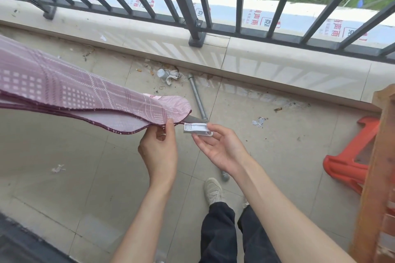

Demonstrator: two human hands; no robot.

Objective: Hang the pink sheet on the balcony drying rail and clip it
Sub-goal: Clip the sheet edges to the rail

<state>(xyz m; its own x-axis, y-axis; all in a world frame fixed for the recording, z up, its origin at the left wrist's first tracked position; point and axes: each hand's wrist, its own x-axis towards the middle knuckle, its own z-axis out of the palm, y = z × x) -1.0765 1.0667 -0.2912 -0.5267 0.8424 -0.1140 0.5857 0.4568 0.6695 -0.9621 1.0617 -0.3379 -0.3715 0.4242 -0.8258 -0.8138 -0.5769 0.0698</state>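
Note:
The pink patterned sheet [64,92] is draped over a rail that runs from the left edge toward the middle; only the rail's dark tip [195,119] shows past the cloth. My left hand [159,149] pinches the sheet's dark-hemmed edge near that end. My right hand [220,145] holds a white plastic clip [197,128] in its fingers, just right of the sheet's end and close to the rail tip. The clip does not touch the cloth.
A dark metal balcony railing [192,6] stands on a tiled ledge ahead. A metal pipe [197,98] and bits of litter [168,76] lie on the floor. An orange plastic stool [350,162] and a wooden frame [376,177] stand at the right. My shoe [213,191] is below.

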